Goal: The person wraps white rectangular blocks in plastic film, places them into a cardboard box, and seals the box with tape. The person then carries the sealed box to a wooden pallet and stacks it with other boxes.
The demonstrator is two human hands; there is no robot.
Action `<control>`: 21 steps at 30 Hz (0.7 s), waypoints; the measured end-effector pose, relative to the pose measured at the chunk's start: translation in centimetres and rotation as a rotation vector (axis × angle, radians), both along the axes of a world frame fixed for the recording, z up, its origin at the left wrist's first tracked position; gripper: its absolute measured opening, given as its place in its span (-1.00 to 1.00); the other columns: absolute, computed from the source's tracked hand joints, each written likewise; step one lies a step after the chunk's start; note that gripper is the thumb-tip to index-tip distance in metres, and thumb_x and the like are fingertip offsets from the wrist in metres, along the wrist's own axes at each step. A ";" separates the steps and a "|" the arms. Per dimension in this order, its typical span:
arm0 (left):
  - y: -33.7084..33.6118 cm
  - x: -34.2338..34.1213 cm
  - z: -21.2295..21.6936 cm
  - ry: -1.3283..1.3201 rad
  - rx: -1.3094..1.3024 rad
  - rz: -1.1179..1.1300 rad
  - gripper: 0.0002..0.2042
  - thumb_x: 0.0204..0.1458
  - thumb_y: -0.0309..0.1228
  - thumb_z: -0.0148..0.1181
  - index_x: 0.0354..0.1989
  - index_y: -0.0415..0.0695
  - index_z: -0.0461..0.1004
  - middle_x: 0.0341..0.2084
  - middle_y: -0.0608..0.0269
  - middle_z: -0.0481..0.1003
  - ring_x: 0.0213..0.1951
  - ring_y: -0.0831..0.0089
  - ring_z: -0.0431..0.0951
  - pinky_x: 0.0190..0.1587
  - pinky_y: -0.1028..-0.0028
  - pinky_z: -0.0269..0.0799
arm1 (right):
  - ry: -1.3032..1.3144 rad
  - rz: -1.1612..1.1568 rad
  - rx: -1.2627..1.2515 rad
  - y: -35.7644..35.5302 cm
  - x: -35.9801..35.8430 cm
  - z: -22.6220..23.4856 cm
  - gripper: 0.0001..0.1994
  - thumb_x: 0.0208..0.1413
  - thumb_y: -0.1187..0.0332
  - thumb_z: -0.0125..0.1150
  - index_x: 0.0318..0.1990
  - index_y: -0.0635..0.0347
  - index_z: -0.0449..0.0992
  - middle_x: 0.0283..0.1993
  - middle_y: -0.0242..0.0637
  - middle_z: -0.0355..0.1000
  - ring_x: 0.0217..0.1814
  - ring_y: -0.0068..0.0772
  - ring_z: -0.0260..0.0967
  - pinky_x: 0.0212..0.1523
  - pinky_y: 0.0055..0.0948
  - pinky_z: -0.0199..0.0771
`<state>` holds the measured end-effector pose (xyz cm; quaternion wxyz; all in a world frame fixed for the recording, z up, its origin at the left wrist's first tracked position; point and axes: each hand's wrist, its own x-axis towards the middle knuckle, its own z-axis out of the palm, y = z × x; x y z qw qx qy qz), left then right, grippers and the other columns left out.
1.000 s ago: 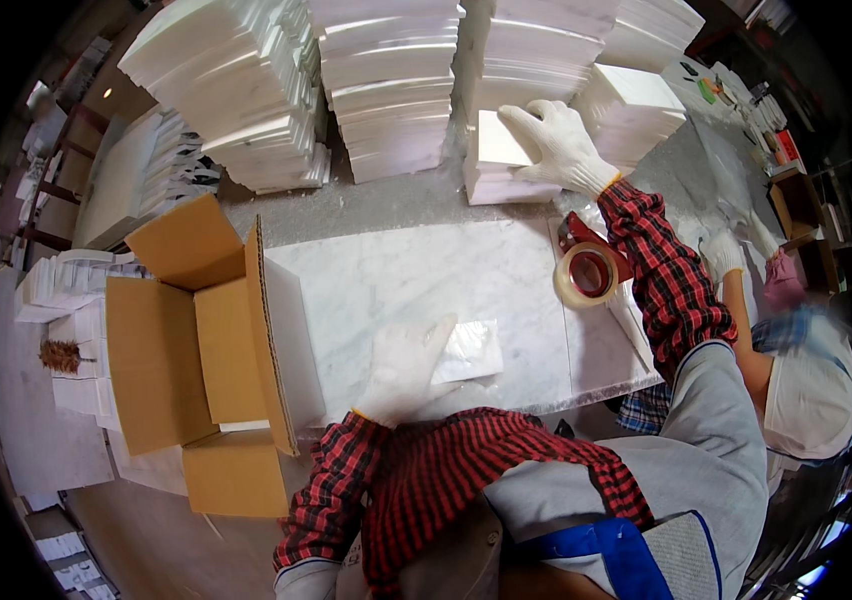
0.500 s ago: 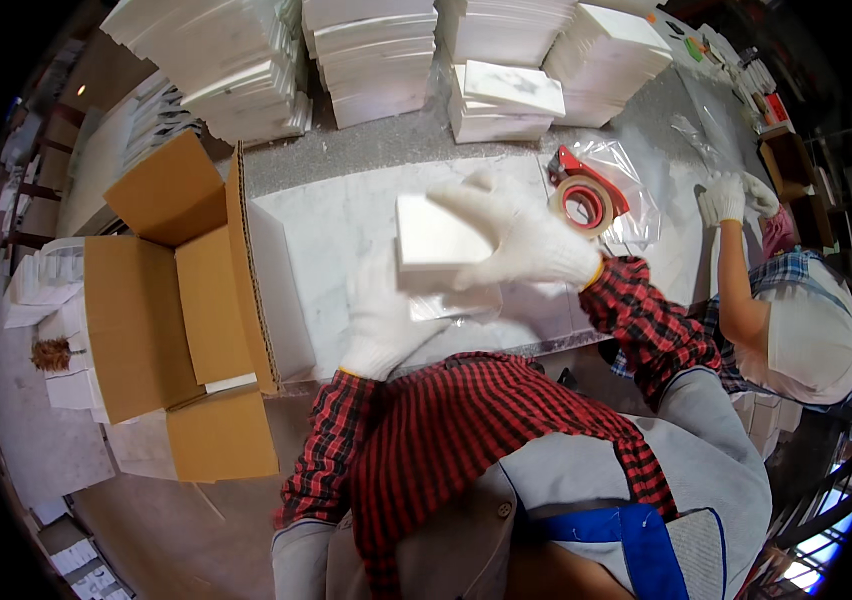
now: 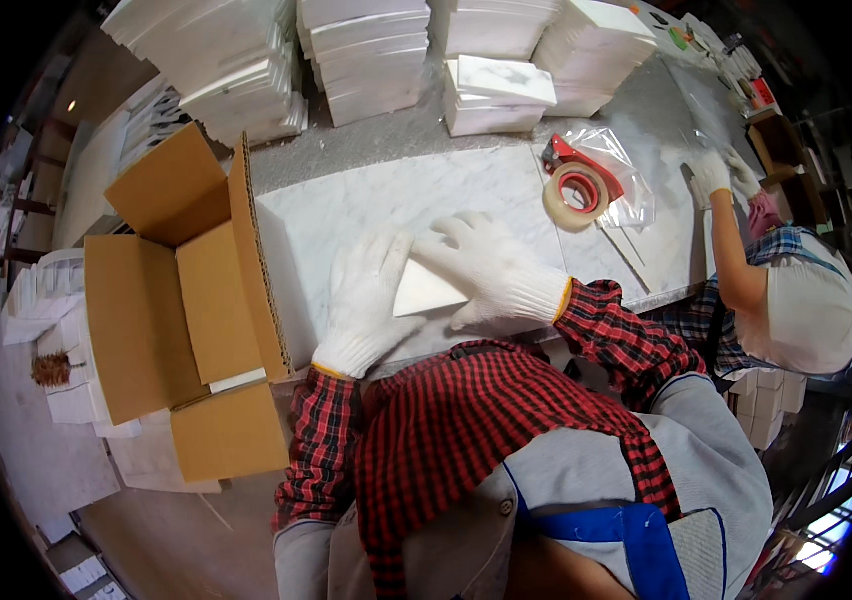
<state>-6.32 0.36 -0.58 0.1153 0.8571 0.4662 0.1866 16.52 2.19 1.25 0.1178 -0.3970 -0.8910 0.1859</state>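
Note:
Between my gloved hands, close to the near edge of the marble work surface (image 3: 346, 195), lies a white stone tile (image 3: 428, 290). It is turned at an angle, and its sides are mostly covered, so I cannot tell whether it is one tile or a stack. My left hand (image 3: 366, 300) closes along its left side, fingers straight and pressed together, thumb at the near corner. From the right, my right hand (image 3: 496, 265) grips it, fingers bent over the far side and thumb near the front. Both hands wear white knit gloves.
An open cardboard box (image 3: 216, 300) stands at the left, flaps spread. A red tape dispenser (image 3: 576, 190) rests on clear plastic (image 3: 636, 205) at the right. Tall stacks of white tiles (image 3: 366, 60) line the back. A co-worker (image 3: 796, 300) works at the far right.
The white tile has come down toward me and turned at an angle. My right hand has moved nearer with it, and my left has shifted up along its side. The co-worker's hands moved slightly.

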 end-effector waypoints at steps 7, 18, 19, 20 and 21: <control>1.3 0.5 0.0 -0.036 -0.300 0.014 0.02 -0.38 -0.33 0.63 0.39 -0.23 0.24 0.03 -0.17 0.51 0.13 -0.15 0.49 0.16 0.04 0.44 | -0.092 0.041 -0.233 1.0 0.8 2.0 -0.14 -0.06 0.28 0.48 0.47 0.07 0.25 0.17 0.11 0.39 0.25 0.17 0.34 0.26 -0.02 0.41; -2.7 1.3 -3.1 -1.356 -0.926 0.332 -0.12 0.48 -0.10 -0.07 0.59 -0.26 -0.57 0.64 -0.04 -0.38 0.64 0.18 -0.29 0.62 0.24 -0.41 | 0.786 -0.654 -0.729 -3.5 1.6 -2.9 -0.08 0.42 -0.06 0.07 0.64 0.30 -0.28 0.70 0.11 -0.21 0.74 -0.13 -0.23 0.65 -0.25 -0.19; -2.3 1.1 -3.7 -1.450 -0.951 0.280 -0.17 0.48 -0.04 -0.10 0.62 -0.24 -0.44 0.63 0.00 -0.24 0.61 0.20 -0.17 0.61 0.23 -0.27 | 0.869 -0.682 -0.741 -3.8 1.5 -2.3 -0.01 0.40 -0.17 0.04 0.61 0.44 -0.27 0.70 0.14 -0.21 0.74 -0.13 -0.24 0.65 -0.27 -0.17; -2.0 0.8 -4.2 -1.536 -0.983 0.227 -0.20 0.49 0.02 -0.14 0.64 -0.21 -0.32 0.61 0.03 -0.09 0.59 0.22 -0.06 0.60 0.23 -0.14 | 1.024 -0.750 -0.772 -3.9 1.4 -2.6 -0.01 0.39 -0.18 0.04 0.61 0.43 -0.25 0.69 0.15 -0.20 0.75 -0.11 -0.26 0.65 -0.26 -0.19; -1.9 0.5 -4.5 -1.595 -0.996 0.143 -0.22 0.50 0.00 -0.17 0.64 -0.21 -0.34 0.62 0.03 -0.12 0.60 0.24 -0.08 0.60 0.22 -0.15 | 1.180 -0.817 -0.800 -4.1 1.4 -3.5 -0.01 0.38 -0.19 0.04 0.61 0.42 -0.23 0.69 0.17 -0.18 0.75 -0.10 -0.27 0.65 -0.26 -0.21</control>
